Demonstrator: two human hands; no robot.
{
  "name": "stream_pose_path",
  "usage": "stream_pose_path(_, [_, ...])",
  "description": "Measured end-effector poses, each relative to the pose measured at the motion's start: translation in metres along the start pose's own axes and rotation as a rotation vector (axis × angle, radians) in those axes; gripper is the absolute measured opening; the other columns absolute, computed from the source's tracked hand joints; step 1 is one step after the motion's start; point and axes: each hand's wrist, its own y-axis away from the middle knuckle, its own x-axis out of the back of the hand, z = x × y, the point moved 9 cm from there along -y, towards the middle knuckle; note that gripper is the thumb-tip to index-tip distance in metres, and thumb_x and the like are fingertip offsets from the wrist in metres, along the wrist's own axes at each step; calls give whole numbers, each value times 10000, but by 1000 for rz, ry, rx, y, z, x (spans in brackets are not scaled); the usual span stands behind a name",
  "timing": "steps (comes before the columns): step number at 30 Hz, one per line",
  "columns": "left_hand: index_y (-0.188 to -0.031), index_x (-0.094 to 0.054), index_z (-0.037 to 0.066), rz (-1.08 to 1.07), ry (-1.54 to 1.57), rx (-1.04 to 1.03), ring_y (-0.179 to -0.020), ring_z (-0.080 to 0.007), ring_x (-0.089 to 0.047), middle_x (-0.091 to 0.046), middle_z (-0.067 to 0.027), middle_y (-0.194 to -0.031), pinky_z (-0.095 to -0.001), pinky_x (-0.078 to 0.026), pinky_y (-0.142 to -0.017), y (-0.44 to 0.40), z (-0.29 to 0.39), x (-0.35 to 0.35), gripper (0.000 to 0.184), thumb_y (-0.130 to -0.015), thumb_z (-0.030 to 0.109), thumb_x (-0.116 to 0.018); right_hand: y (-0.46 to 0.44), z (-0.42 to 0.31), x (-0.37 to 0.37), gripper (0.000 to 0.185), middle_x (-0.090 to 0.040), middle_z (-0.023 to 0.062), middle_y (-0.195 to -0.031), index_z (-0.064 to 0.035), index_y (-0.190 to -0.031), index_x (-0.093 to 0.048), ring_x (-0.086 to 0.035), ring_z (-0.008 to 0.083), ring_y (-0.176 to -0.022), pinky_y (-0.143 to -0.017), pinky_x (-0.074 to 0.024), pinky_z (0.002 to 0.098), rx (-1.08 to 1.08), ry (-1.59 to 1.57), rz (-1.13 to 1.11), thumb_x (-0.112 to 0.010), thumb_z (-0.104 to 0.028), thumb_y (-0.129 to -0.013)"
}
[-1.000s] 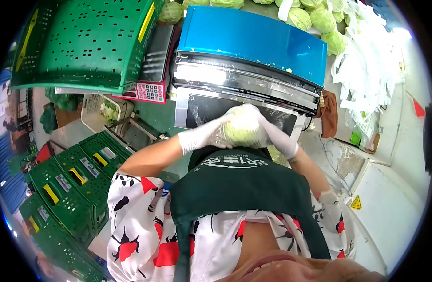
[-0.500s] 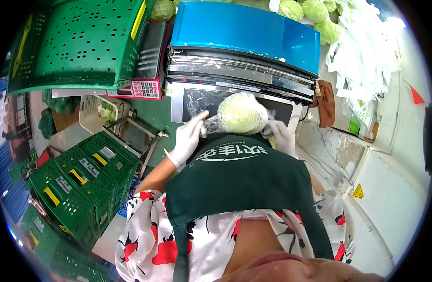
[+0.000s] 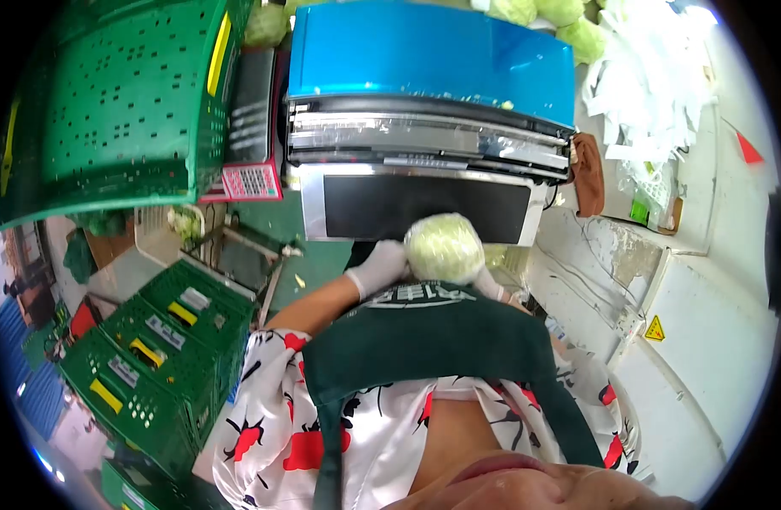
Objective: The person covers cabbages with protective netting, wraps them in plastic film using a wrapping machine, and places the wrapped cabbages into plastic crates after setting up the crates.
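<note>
A pale green cabbage (image 3: 444, 248) in clear film is held close to the front of the dark green apron, just in front of the wrapping machine's black plate (image 3: 428, 207). My left hand (image 3: 380, 269), in a white glove, is closed at the cabbage's left side, its fingertips partly tucked behind it. My right hand (image 3: 489, 284), gloved too, is at the lower right of the cabbage and mostly hidden by it; its fingers do not show. The film lies tight and shiny over the cabbage.
Behind the plate stands the machine's blue cover (image 3: 424, 53). A large green crate (image 3: 122, 110) and a scale (image 3: 251, 183) are at the left. Stacked green crates (image 3: 156, 340) stand lower left. More cabbages (image 3: 582, 39) and white netting (image 3: 641, 85) lie at the back right.
The cabbage has come off the black plate toward the apron. The loose film ends once stretched out at both sides no longer show. Both hands have drawn in around the cabbage.
</note>
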Motion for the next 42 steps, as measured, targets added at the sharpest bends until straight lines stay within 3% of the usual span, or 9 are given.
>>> stream_pose_path(3, [-940,-672,75,236,-64,-274,-543,-287,-629,-623,-90,-641,-397,-513,-520,-8,44,67,228,-727,154,-679,-1,-33,-147,459,-509,75,-1442,-113,-1471,-414,-508,207,-1307,-1098,-437,371,93,-29,-577,-475,-296,-1055])
stream_pose_path(5, [-987,-679,54,382,107,-373,-594,-267,-650,-658,-99,-724,-368,-530,-556,-26,82,137,217,-782,124,-688,26,-65,-217,419,-563,66,-1364,-98,-1423,-472,-551,192,-1245,-1049,-473,362,260,925,-501,-523,-256,-1038])
stream_pose_path(8, [-933,-648,41,476,912,-82,-590,-61,-524,-581,-2,-692,-238,-452,-567,-55,79,184,162,-1003,81,-507,5,-63,-250,311,-641,19,-1208,-17,-1265,-591,-609,154,-1124,-946,-509,294,-332,47,-402,-590,-173,-995])
stream_pose_path(11, [-1008,-555,42,465,1223,-38,-614,-5,-390,-458,60,-697,-203,-337,-546,-79,100,197,101,-1018,75,-460,25,-127,-292,250,-654,58,-1093,-2,-1187,-596,-639,174,-1013,-889,-515,318,163,822,-238,-573,-130,-974])
stream_pose_path(14, [-1477,-357,69,533,696,-187,-1161,-165,-544,-543,-132,-1279,-331,-453,-976,-86,117,201,493,-1026,178,-522,50,-188,-311,209,-617,126,-955,27,-1102,-577,-632,236,-899,-835,-505,350,653,1385,242,-564,-44,-906])
stream_pose_path(18, [-1525,-280,-38,-698,1851,-53,-1332,-319,-488,-486,-234,-1446,-406,-343,-1150,-51,152,165,756,-1029,527,-361,102,-268,-349,237,-641,146,-1067,6,-1128,-604,-632,222,-1001,-889,-489,319,1421,1568,512,-603,-28,-893])
stream_pose_path(29, [-1448,-447,117,1479,1278,99,-1299,-311,-522,-504,-123,-1435,-539,-450,-1077,84,-2,444,631,-986,546,-423,-40,-611,-259,448,-688,132,-1063,74,-1190,-621,-625,157,-990,-866,-490,276,1149,1028,613,-703,-259,-902])
stream_pose_path(35, [-1451,-439,110,1496,917,368,-1309,-284,-511,-490,-113,-1441,-530,-475,-1009,97,-85,505,649,-972,547,-470,-176,-749,-259,621,-682,147,-1173,62,-1207,-638,-629,202,-1104,-889,-508,342,1187,577,243,-779,-402,-819])
stream_pose_path(42, [-1492,-332,-21,1683,1474,269,-1438,-292,-351,-333,-224,-1538,-449,-331,-1170,121,-149,504,724,-990,464,-525,-230,-800,-244,882,-644,131,-1271,57,-1305,-589,-608,207,-1132,-972,-475,327,981,1120,1209,-877,-492,-678])
